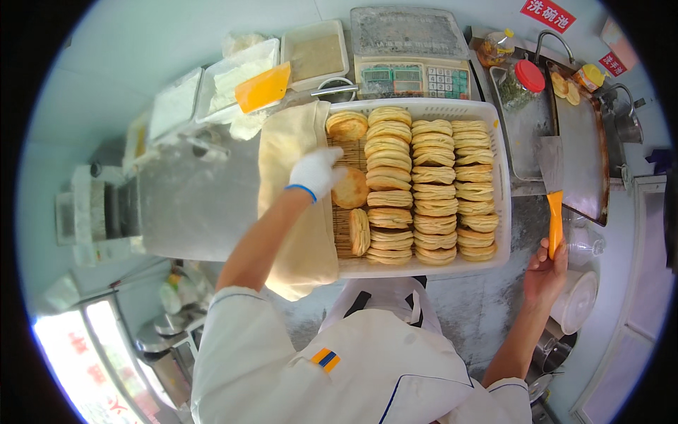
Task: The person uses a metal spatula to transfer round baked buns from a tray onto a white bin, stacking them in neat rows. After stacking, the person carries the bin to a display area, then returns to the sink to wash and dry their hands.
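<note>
My left hand [316,173], in a white glove with a blue cuff, hovers over the left side of a white plastic tray [503,184]. Its slightly blurred fingers are apart, and I see nothing between them. Right beside them a round flatbread [350,189] lies flat on the tray's slatted mat [342,227]. Another flatbread [347,126] lies at the far left corner, and one stands on edge [359,232] nearer me. Several flatbreads [434,191] fill packed rows to the right. My bare right hand [548,267] grips the orange handle of a wide metal spatula [553,177], blade pointing away.
A beige cloth [293,205] drapes over the tray's left edge. Behind stand a scale [413,60], a flour bin [236,81] and an orange scraper [263,87]. At right are a red-lidded jar [522,83], a metal baking pan [586,148] and a white bucket [575,304].
</note>
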Demonstrator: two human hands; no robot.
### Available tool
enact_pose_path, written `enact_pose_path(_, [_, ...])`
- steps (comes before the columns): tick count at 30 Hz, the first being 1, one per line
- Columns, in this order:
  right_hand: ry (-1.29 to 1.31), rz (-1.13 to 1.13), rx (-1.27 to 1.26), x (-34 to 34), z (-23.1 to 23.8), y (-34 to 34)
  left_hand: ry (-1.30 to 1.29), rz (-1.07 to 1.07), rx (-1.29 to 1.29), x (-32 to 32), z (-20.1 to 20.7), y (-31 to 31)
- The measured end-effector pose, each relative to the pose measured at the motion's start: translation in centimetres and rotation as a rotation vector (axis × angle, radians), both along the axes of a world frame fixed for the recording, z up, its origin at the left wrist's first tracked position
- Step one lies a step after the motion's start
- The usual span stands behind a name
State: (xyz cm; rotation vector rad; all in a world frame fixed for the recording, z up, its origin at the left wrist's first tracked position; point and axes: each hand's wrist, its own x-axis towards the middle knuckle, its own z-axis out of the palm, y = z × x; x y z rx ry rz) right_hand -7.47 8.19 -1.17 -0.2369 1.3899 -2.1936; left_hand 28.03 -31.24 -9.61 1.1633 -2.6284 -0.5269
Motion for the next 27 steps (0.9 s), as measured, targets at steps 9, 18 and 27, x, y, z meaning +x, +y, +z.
enact_pose_path(9, [-0.027, 0.084, -0.060, 0.8, -0.3, -0.4, -0.492, -0.023, 0.341, -1.6, -0.8, 0.1])
enact_pose_path(18, [-0.010, 0.023, -0.017, 1.5, -0.2, -0.3, -0.216, -0.052, 0.495, 0.5, 0.5, -2.8])
enact_pose_path(27, [-0.026, 0.021, -0.024, 1.8, 0.4, -0.6, -0.081, 0.054, 0.075, -2.1, 1.8, -5.3])
